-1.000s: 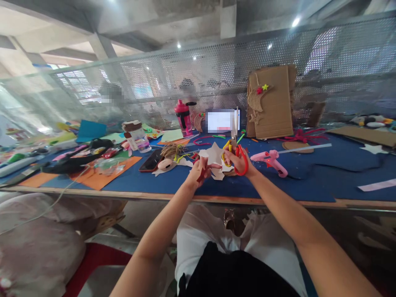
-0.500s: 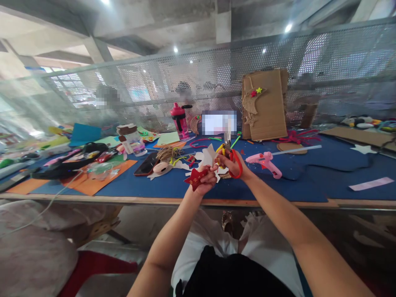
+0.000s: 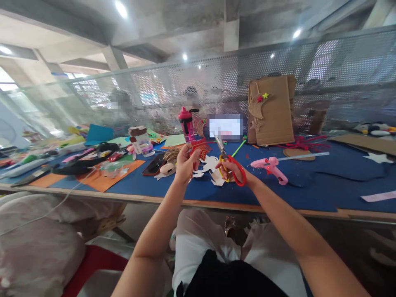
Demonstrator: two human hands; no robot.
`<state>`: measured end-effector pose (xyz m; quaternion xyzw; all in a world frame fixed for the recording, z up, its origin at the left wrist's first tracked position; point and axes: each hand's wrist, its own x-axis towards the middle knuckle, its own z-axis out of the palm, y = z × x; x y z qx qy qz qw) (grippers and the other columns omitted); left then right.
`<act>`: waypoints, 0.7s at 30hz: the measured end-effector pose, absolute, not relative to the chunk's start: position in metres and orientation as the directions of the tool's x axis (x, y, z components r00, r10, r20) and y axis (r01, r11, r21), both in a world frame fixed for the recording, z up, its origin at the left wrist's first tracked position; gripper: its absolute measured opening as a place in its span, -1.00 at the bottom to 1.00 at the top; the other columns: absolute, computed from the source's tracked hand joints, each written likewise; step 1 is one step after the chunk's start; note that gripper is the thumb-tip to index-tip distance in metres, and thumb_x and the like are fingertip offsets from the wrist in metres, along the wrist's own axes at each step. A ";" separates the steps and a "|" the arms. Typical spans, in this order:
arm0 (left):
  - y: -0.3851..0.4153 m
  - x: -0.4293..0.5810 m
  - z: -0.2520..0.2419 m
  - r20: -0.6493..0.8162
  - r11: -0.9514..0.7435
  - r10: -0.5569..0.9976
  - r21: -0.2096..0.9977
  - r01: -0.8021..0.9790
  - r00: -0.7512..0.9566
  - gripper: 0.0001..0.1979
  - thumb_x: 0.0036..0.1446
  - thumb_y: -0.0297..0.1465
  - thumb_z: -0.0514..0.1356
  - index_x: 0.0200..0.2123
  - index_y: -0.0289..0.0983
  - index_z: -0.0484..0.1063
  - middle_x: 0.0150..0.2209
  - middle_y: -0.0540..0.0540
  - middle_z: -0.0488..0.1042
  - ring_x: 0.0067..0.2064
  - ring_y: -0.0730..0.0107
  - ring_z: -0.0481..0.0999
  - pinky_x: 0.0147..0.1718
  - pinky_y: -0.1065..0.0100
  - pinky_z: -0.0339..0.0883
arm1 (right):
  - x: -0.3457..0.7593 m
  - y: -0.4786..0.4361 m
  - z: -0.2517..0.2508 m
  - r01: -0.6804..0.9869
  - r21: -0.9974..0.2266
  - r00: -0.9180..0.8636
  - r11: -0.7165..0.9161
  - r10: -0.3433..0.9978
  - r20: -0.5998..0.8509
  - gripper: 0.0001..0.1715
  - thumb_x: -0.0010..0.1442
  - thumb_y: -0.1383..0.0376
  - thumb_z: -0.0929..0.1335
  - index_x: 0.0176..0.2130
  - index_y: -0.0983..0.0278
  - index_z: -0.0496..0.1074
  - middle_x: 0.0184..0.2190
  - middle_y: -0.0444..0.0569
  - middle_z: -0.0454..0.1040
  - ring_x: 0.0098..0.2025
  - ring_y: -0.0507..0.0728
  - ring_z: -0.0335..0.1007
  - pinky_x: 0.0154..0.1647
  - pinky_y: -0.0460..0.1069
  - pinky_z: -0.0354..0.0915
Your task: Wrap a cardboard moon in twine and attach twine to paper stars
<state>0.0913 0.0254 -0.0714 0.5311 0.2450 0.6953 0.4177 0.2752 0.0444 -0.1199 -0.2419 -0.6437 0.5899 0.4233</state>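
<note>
— What am I sitting at?
— A long bench (image 3: 312,187) covered in blue felt. Its wooden front edge runs just beyond your knees, and the ceiling overhead is bare concrete. A perforated metal screen (image 3: 324,62) closes off the far side.

— Where is there room to move?
— The felt to the right of the pink glue gun (image 3: 269,164) is mostly bare. The left is crowded with a flat orange sheet (image 3: 107,175), a dark phone (image 3: 151,165) and loose scraps. A brown corrugated cardboard panel (image 3: 275,111) stands upright against the screen.

— And my hands?
— Your left hand (image 3: 185,161) is closed, pinching a small red paper piece (image 3: 201,149) held up over the bench, above some white paper cutouts (image 3: 212,165). Your right hand (image 3: 230,168) grips the scissors (image 3: 222,152) through their red and yellow loops. The metal blades point up and to the left, just beside the red piece.
</note>
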 end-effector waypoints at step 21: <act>0.023 0.096 -0.061 0.604 -0.622 0.783 0.769 -0.150 -0.149 -0.68 -0.10 -0.32 0.37 -0.46 -0.24 0.24 -0.61 0.13 0.36 -0.69 0.65 0.26 -0.75 0.59 0.05 | 0.276 0.044 -0.135 -0.036 -0.912 -0.605 0.410 0.717 0.346 -0.56 0.22 -0.03 0.25 -0.27 0.29 0.41 -0.61 -0.19 0.22 -0.57 0.01 0.12 -0.55 -0.04 0.11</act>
